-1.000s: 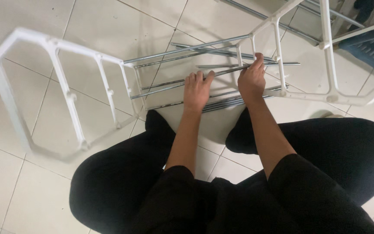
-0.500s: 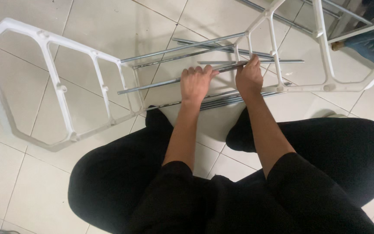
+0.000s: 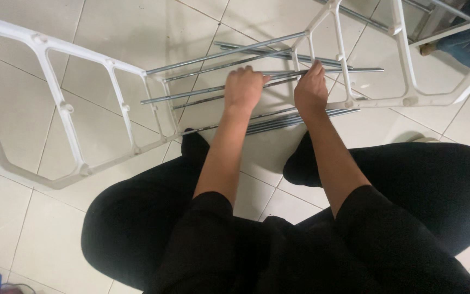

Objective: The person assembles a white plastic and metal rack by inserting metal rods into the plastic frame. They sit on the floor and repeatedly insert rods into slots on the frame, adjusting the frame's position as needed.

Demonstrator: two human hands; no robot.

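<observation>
Item, centre frame: I see my left hand [image 3: 243,89] closed around a metal rod [image 3: 191,95] that runs toward the white plastic side frame [image 3: 63,106] at left. Right hand [image 3: 311,91] wraps the same rod beside the second white frame [image 3: 403,100], upper right. Loose rods [image 3: 295,118] lie on the tiled floor [image 3: 23,228] below.

The plastic side frame [image 3: 55,92] at nine o'clock was plain white, as was its twin frame [image 3: 409,100] at two o'clock. The metal rods [image 3: 202,92] shone silver-grey. The floor tiles [image 3: 23,228] were off-white with grey grout; the trousers [image 3: 420,185] were solid black.
</observation>
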